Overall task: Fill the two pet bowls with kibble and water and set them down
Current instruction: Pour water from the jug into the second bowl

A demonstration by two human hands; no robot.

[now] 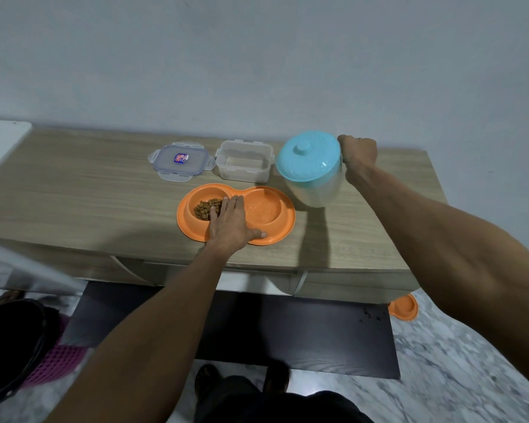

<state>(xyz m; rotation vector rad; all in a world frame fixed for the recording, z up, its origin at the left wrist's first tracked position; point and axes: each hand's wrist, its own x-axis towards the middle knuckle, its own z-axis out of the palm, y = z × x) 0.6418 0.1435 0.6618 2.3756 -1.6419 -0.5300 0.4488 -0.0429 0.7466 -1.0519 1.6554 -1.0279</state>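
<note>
STEP water pour coming up | double bowl [196, 232] on surface [74, 193], kibble [206, 209] in left well, right well maybe wet | left hand [229, 225] fingers spread, bracing bowl | right hand [358, 155] wrapped round jug [310, 170] handle | NEXT tip jug over right well

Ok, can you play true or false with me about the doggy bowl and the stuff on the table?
1. The kibble is in the left side of the orange double bowl. True.
2. The clear container behind the bowl is full of kibble. False: it looks empty, and its lid lies beside it on the table.
3. The right hand holds the handle side of the jug with the blue lid. True.
4. The left hand is up in the air. False: it rests on the bowl's middle, fingers by the kibble.
5. Another orange bowl sits on the floor. True.
</note>
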